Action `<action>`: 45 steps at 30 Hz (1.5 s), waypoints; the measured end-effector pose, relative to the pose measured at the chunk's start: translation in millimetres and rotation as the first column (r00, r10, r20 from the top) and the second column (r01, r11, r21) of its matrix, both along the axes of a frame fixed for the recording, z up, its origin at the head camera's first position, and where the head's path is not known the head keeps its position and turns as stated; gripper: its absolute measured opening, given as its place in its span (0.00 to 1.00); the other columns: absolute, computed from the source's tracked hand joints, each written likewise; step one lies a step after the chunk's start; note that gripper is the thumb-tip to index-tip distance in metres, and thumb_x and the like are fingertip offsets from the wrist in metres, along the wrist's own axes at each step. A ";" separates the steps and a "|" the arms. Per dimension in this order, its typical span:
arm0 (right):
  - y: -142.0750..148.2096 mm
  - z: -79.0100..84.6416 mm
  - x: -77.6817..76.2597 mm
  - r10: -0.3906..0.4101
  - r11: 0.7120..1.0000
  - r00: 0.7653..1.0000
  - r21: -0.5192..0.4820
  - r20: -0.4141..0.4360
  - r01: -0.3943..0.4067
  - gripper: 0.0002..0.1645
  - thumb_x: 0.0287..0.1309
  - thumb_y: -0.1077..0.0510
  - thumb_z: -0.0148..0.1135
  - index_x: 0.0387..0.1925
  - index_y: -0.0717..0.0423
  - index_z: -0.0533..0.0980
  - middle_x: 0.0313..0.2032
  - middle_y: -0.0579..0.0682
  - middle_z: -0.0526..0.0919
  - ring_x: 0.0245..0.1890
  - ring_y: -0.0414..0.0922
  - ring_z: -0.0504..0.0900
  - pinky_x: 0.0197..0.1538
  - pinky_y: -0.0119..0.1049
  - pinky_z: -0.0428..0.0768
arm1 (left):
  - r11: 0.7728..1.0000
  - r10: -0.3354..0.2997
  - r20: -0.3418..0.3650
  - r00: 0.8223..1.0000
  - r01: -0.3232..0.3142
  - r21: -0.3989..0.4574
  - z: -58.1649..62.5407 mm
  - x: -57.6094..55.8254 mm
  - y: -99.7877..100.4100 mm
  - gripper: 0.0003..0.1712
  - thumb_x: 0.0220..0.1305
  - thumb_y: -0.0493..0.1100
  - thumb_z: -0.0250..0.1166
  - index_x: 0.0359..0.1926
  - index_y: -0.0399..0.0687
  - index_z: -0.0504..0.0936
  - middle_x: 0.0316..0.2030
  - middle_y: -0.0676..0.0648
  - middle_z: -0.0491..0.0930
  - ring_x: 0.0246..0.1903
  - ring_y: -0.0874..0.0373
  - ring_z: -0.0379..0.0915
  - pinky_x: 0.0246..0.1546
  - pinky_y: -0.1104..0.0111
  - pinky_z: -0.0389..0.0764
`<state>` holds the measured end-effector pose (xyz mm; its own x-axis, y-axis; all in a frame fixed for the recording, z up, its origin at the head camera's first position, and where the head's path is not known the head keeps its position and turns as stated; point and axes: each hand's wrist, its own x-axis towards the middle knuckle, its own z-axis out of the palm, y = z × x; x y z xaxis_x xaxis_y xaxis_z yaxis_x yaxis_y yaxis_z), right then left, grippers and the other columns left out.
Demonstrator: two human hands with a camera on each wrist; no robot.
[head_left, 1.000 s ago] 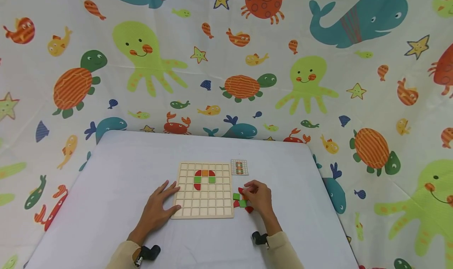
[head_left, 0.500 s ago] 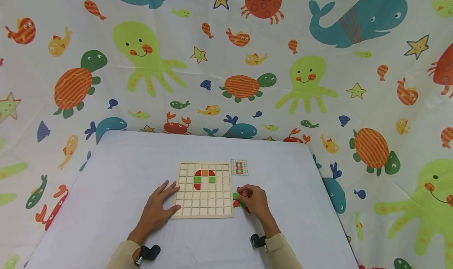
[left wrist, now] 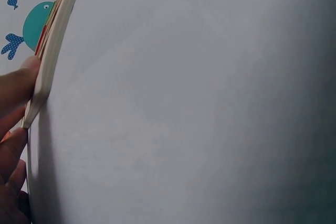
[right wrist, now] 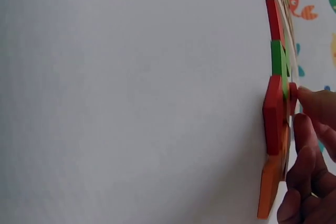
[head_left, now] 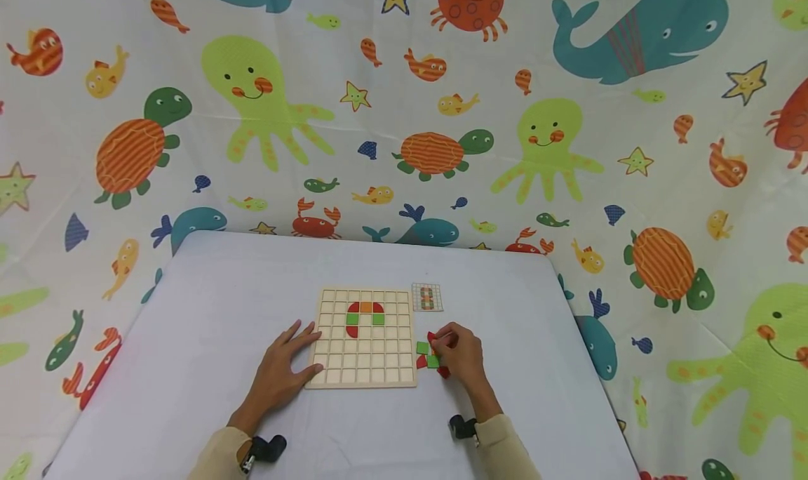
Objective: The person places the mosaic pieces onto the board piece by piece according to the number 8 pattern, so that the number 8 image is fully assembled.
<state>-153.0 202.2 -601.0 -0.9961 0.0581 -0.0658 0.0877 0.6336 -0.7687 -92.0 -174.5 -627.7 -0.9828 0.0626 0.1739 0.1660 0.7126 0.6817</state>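
Note:
A wooden grid board (head_left: 372, 362) lies on the table, with red, green and orange tiles forming an arch in its upper cells. My left hand (head_left: 280, 368) rests against the board's left edge, fingers spread and thumb on its lower corner. Just right of the board, my right hand (head_left: 463, 359) pinches a red tile (head_left: 432, 337) between thumb and fingers. Under and beside that hand lie loose tiles: a green tile (head_left: 421, 348), a red rounded tile (head_left: 421, 362) and others partly covered. The right wrist view shows an orange tile (right wrist: 269, 187) nearest the camera.
A small pattern card (head_left: 426, 297) lies at the board's upper right corner. The white table (head_left: 240, 276) extends on both sides, and behind it hangs a cloth (head_left: 379, 73) printed with sea animals.
My right hand slid a little left over the loose tiles, then back right with the red tile, so the green tiles show again. The left hand and board stayed put.

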 end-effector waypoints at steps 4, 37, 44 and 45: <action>6.4 -0.3 -0.8 -0.047 0.998 0.999 0.035 0.022 0.047 0.07 0.62 0.57 0.77 0.37 0.47 0.84 0.28 0.45 0.82 0.30 0.42 0.77 0.28 0.30 0.76 | 1.000 -0.001 -0.004 1.000 0.001 0.004 0.1 0.0 1.0 0.40 0.56 0.46 0.82 0.70 0.47 0.80 0.76 0.41 0.72 0.78 0.30 0.59 0.72 0.28 0.63; 14.6 6.2 14.7 -0.105 0.994 0.992 -0.014 0.071 0.106 0.12 0.61 0.59 0.78 0.41 0.52 0.80 0.33 0.51 0.81 0.30 0.45 0.77 0.26 0.31 0.80 | 1.000 -0.003 -0.007 1.000 0.003 0.003 -0.2 1.0 0.3 0.40 0.56 0.46 0.81 0.70 0.47 0.80 0.75 0.40 0.73 0.78 0.30 0.59 0.71 0.27 0.62; -9.9 5.8 15.7 -0.050 0.997 0.999 -0.066 -0.002 0.049 0.06 0.62 0.60 0.76 0.38 0.49 0.86 0.29 0.47 0.82 0.31 0.43 0.76 0.28 0.30 0.77 | 1.000 0.003 -0.041 0.999 -0.003 0.003 0.4 1.7 0.3 0.40 0.55 0.46 0.82 0.69 0.46 0.81 0.74 0.39 0.74 0.76 0.29 0.61 0.70 0.27 0.64; -13.7 6.1 15.8 -0.042 0.997 0.999 -0.067 -0.010 0.041 0.05 0.61 0.59 0.77 0.37 0.49 0.86 0.29 0.46 0.83 0.31 0.42 0.76 0.30 0.30 0.76 | 1.000 0.004 -0.033 0.999 -0.003 0.004 0.4 1.6 0.3 0.40 0.55 0.46 0.82 0.69 0.46 0.81 0.74 0.39 0.74 0.77 0.29 0.61 0.70 0.27 0.64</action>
<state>-137.2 188.4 -595.0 -0.9937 0.0952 -0.0594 0.1037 0.5767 -0.8103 -90.4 -174.2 -627.4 -0.9767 0.0585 0.2066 0.1861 0.7108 0.6784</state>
